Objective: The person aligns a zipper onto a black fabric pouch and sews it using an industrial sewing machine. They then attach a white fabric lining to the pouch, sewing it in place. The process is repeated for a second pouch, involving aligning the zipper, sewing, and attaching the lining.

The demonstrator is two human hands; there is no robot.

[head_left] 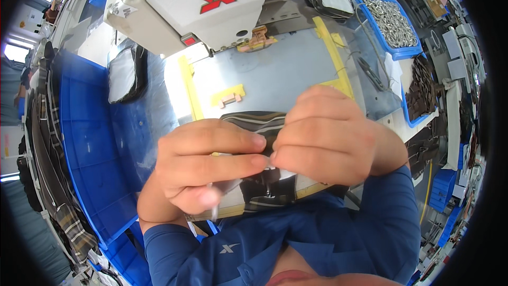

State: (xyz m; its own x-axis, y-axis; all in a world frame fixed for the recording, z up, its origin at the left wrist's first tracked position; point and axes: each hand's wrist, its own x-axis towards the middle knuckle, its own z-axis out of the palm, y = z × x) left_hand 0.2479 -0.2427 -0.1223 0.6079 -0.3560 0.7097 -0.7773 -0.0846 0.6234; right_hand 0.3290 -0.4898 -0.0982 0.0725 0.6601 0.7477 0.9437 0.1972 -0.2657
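Observation:
My left hand [203, 161] and my right hand [325, 135] are held close together right under the camera, fingertips meeting. Between them they pinch a small thin whitish piece [271, 165]; its shape is mostly hidden by the fingers. Behind and below the hands lies a dark striped fabric piece [259, 122] on the grey metal work plate [286, 69] of a white industrial sewing machine [203, 0]. Yellow tape strips [189, 87] edge the plate.
A blue tray of metal rings [391, 21] stands at the back right, with a blue tray of dark pieces [423, 90] beneath it. A large blue bin [87, 143] on the left holds plaid fabric [50, 143]. A plastic-wrapped bundle [127, 74] lies beside the machine.

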